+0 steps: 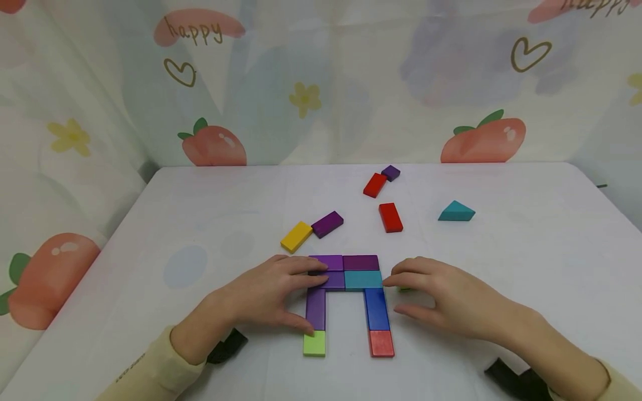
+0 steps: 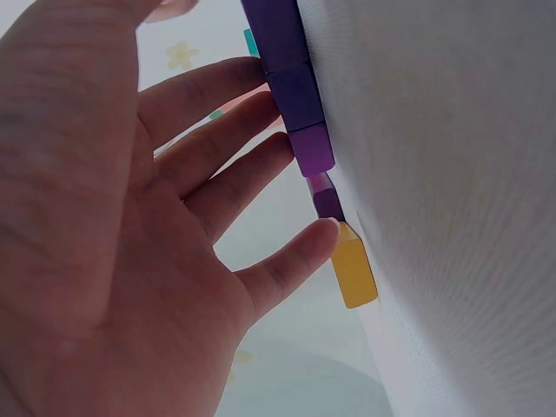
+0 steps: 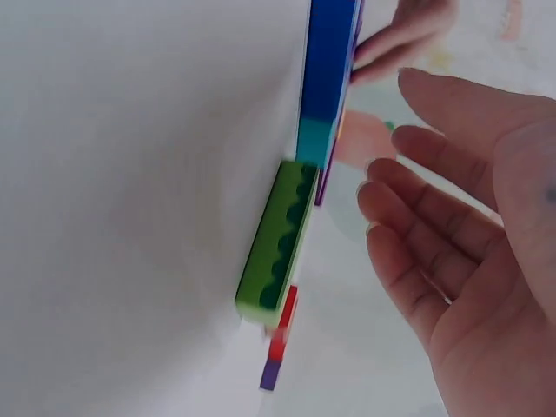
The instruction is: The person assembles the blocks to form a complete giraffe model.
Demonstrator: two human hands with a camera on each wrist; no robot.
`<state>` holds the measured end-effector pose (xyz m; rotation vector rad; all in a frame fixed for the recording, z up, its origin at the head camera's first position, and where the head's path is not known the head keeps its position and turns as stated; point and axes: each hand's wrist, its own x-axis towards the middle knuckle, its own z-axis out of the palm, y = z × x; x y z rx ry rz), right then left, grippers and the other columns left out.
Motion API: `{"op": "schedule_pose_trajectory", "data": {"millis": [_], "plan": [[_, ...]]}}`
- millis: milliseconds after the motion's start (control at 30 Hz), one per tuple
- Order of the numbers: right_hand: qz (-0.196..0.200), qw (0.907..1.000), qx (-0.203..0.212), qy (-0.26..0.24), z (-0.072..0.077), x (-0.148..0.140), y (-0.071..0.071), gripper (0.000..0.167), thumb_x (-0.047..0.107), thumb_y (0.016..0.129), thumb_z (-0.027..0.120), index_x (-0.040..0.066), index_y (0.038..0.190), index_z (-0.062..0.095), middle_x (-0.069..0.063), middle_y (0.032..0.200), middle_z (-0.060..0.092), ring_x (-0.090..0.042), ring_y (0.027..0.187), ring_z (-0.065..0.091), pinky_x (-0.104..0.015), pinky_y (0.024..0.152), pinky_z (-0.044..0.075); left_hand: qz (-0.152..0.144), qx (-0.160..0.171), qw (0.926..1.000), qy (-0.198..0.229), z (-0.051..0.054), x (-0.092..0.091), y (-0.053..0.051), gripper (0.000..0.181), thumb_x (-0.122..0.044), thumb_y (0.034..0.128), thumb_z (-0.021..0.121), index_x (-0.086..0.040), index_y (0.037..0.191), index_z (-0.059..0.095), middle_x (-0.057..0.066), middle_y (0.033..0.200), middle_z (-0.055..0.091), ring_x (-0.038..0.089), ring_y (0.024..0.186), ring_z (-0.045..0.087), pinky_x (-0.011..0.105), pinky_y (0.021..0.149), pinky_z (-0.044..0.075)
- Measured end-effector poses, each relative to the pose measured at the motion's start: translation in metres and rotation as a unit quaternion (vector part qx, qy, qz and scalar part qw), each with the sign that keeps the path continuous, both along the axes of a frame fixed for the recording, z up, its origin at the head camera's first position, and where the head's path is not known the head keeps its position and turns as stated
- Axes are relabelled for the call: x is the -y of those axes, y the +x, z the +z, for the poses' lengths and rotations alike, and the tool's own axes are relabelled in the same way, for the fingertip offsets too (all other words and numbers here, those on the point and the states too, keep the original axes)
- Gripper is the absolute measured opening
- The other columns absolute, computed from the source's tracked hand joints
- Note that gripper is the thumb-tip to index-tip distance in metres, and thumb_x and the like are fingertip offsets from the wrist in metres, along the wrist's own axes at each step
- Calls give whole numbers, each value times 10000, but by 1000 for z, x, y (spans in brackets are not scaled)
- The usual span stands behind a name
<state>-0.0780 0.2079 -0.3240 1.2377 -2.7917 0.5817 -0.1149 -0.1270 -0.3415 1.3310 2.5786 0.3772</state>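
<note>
Flat blocks form an arch-like shape: two purple blocks at the upper left, a dark purple block (image 1: 361,263), a teal block (image 1: 363,279), a purple leg (image 1: 316,309) ending in a lime block (image 1: 314,344), and a blue leg (image 1: 377,309) ending in a red block (image 1: 382,344). My left hand (image 1: 273,289) rests its relaxed fingers on the purple blocks at the left, its thumb by the lime block. My right hand (image 1: 446,295) is at the right side, fingers relaxed, holding nothing. A green block (image 3: 278,243), mostly hidden in the head view, lies near it.
Beyond the shape lie a yellow block (image 1: 296,237) and a purple block (image 1: 327,224) touching at a corner, a red block (image 1: 390,217), another red block (image 1: 374,185) beside a small purple one (image 1: 391,172), and a teal triangle (image 1: 456,211) at the right. A patterned cloth hangs behind.
</note>
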Motion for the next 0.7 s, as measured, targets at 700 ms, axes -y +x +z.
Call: {"op": "schedule_pose_trajectory", "data": {"millis": [700], "plan": [[-1167,9904,608,430,-5,-19,-6,393,265,829,853,197,1197,732,28,1187,654,-223,1083,650,-412,849,582,11,16,10000,-55,1,-1,0,806,-656,820,719,-172,1450,581,-31,1546,439,165,1437,355,465,1157,317]]}}
